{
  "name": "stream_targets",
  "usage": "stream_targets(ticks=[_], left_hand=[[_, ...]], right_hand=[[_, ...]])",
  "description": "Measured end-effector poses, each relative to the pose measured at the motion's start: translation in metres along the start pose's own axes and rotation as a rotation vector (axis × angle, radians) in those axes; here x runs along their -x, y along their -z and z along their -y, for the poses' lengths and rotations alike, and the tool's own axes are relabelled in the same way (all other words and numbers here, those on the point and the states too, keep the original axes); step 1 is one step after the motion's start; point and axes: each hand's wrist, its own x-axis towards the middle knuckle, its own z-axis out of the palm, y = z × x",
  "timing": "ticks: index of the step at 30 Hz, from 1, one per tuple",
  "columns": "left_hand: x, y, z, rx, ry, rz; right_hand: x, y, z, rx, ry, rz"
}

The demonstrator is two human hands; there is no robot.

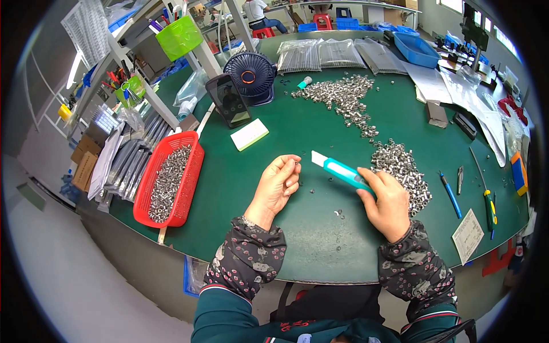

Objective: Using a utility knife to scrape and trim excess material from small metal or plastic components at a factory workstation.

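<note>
A teal utility knife point(346, 174) is gripped in my right hand point(386, 203), its wide blade pointing left toward my other hand. My left hand point(277, 186) is closed in a pinch, thumb against forefinger; a tiny dark bit shows at the fingertips, too small to name. The blade tip and the left fingertips are a short gap apart. Just beyond and right of my right hand lies a heap of small metal rings point(403, 171). A looser spread of similar metal pieces point(343, 97) lies farther back on the green table point(286, 246).
At the left stands a red basket point(197, 166) of small metal parts. A phone point(229, 100), a fan point(250, 77) and a white card point(249, 135) are behind it. On the right lie a blue pen-like tool point(450, 195), a screwdriver point(490, 210) and a paper slip point(468, 235).
</note>
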Motion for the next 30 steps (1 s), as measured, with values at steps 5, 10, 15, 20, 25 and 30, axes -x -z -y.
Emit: stream_targets(ticks=[5, 10, 15, 20, 25, 30], left_hand=[[0.0, -0.001, 0.0, -0.042, -0.014, 0.007], [0.001, -0.001, 0.0, -0.058, -0.019, -0.021], [0.002, -0.006, 0.002, -0.079, -0.02, -0.033], [0.002, -0.004, 0.004, -0.116, -0.006, -0.045], [0.003, -0.004, 0.003, -0.093, 0.039, -0.133], [0.003, -0.004, 0.001, -0.076, 0.007, -0.104]], right_hand=[[0.004, -0.006, -0.005, -0.365, -0.119, 0.153], [0.006, -0.01, -0.006, -0.51, -0.155, 0.23], [0.006, -0.01, -0.006, -0.526, -0.156, 0.257], [0.002, 0.002, 0.005, -0.273, -0.081, 0.208], [0.0, 0.0, 0.005, -0.172, 0.052, -0.087], [0.003, -0.003, 0.001, -0.238, -0.025, -0.03]])
